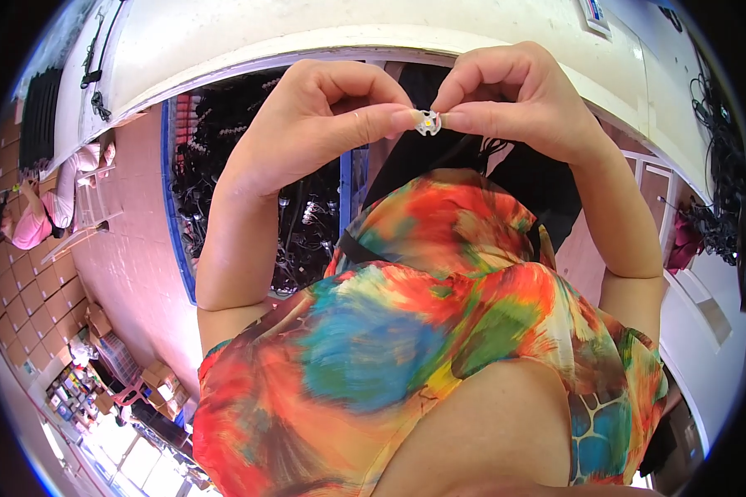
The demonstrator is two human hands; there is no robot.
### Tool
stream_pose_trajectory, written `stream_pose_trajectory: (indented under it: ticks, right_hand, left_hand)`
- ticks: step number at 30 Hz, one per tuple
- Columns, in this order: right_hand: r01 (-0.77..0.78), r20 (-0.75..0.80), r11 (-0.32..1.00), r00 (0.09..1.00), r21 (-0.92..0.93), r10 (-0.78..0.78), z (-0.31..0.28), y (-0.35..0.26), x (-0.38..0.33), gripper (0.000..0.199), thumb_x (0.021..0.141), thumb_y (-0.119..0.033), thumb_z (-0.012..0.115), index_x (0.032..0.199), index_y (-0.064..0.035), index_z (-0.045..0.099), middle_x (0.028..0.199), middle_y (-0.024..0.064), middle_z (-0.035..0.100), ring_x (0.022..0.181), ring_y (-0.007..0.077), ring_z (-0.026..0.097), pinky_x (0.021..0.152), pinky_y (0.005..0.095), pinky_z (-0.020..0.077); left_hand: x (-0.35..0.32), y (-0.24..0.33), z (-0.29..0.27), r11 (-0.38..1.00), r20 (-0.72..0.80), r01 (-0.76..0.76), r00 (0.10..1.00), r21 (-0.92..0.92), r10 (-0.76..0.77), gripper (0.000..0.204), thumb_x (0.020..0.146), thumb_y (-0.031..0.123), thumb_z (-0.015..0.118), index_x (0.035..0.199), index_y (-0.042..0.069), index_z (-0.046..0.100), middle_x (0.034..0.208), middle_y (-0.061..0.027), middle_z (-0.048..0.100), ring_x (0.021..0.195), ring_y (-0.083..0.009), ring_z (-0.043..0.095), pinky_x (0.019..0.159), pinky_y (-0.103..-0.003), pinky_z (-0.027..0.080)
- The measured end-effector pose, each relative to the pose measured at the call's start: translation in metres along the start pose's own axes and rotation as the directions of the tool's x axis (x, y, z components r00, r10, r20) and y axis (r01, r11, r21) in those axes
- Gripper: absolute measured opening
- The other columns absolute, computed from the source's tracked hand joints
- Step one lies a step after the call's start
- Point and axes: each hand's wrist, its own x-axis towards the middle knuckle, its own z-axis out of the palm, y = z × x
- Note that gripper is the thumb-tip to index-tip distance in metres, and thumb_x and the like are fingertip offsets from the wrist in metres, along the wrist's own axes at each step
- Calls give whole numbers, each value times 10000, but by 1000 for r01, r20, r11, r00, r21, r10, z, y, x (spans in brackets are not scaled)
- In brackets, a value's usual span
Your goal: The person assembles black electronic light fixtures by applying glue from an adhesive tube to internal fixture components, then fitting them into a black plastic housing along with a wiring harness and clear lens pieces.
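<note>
A small round LED board, whitish with notched edges and a yellow spot at its middle, is held up in front of me near the table's edge. My left hand pinches its left side between thumb and forefinger. From the other side, my right hand grips its right edge, also with thumb and forefinger. The other fingers of both hands are curled in. Fingertips cover the board's two sides.
Beyond my hands runs a white tabletop. Below it, to the left, stands a blue crate full of black cabled parts. Black cables lie at the right. A person in pink sits at the far left near stacked cardboard boxes.
</note>
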Motion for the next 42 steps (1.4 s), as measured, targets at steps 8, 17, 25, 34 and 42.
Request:
stream_pose_trajectory:
  ticks: [8, 17, 25, 34, 42]
  right_hand:
    - [14, -9, 999, 1000, -41, -14, -4, 3, -2, 91, 756, -32, 609, 834, 14, 598, 767, 15, 588, 686, 45, 531, 613, 165, 423]
    - [250, -22, 942, 965, -222, -261, -3, 10, 2, 123, 736, -9, 601, 857, 1, 618, 772, 30, 585, 706, 90, 550, 621, 202, 430]
    - [411, -47, 762, 866, -501, -498, 2, 11, 0, 136, 727, 7, 594, 850, -37, 632, 756, 59, 584, 691, 170, 569, 615, 252, 441]
    - [409, -119, 659, 789, -631, -603, 11, 18, -8, 146, 704, 26, 612, 836, -35, 632, 809, 74, 620, 739, 189, 613, 649, 250, 486]
    - [392, -138, 596, 745, -701, -652, 17, 20, -7, 231, 685, 45, 605, 897, -41, 629, 833, 88, 607, 747, 215, 602, 638, 266, 494]
  left_hand:
    - [3, 1, 8, 994, 32, 99, 994, 44, -101, 131, 781, 112, 606, 809, -15, 611, 730, -2, 570, 680, -41, 500, 606, -159, 390]
    - [5, -6, 13, 993, -39, 114, 993, -40, -115, 126, 768, 121, 616, 782, -4, 604, 720, -1, 564, 675, -53, 498, 631, -172, 391]
    - [7, -23, 16, 986, -140, -17, 990, -167, -7, 133, 769, 134, 619, 780, 1, 615, 665, 8, 556, 601, -35, 483, 530, -163, 370]
    - [9, -29, 23, 919, -247, -85, 969, -384, -14, 124, 779, 108, 614, 817, -10, 616, 730, -18, 594, 645, -53, 519, 596, -167, 404]
    - [11, -31, 24, 841, -242, -95, 969, -533, -43, 100, 785, 87, 602, 819, -6, 608, 720, -25, 584, 655, -54, 516, 601, -157, 403]
